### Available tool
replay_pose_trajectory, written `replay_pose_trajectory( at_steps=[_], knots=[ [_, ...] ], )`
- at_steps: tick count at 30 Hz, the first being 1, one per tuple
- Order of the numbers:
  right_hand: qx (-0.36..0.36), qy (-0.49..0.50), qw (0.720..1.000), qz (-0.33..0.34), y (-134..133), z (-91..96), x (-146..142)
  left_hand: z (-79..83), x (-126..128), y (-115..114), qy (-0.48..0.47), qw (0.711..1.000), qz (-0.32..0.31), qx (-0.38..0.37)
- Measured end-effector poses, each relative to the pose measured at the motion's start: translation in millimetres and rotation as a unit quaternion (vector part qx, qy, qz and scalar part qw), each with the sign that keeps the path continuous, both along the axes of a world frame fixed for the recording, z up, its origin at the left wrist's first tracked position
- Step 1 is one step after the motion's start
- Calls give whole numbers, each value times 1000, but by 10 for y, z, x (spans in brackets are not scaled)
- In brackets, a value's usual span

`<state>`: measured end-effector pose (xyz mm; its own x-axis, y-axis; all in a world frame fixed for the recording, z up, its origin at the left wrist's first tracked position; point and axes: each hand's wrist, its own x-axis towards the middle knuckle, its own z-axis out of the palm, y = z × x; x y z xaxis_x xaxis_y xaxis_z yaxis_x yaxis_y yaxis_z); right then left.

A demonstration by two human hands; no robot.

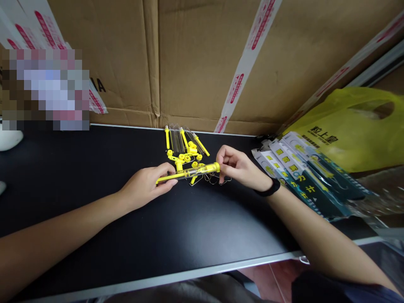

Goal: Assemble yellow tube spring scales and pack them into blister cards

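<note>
A tubular spring scale (192, 171), a clear tube with yellow parts inside, lies across between my hands above the black table. My left hand (147, 183) grips its left end between thumb and fingers. At the other end, my right hand (241, 169) pinches around the yellow end cap (217, 167); its fingertips are partly hidden. Just behind the tube lie loose yellow rings and caps (187, 158) and bent metal hooks (212, 180). Farther back are clear tubes (176, 139) and yellow rods (167, 138).
Packaged boxes (296, 168) with pictures of hooked scales lie at the right, beside a yellow plastic bag (347, 126). A large taped cardboard box (195, 63) stands along the back of the black table (189, 235). White objects (9, 136) sit at the left edge.
</note>
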<state>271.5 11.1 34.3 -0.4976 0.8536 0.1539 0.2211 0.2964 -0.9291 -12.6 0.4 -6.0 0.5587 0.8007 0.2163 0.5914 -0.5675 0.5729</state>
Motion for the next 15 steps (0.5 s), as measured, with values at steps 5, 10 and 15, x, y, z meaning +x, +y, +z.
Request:
replay_pose_trajectory(
  at_steps=[5,10,15],
  knots=[
    [-42,72,996,-36,-1,-18,-31,2,1,3,1,1000,-2,4],
    [-62,127,988,-69,2,-51,-30,14,10,4,-3,1000,-4,1],
    [-71,144,985,-65,-14,-55,-45,14,7,3,-6,1000,-4,2]
  ],
)
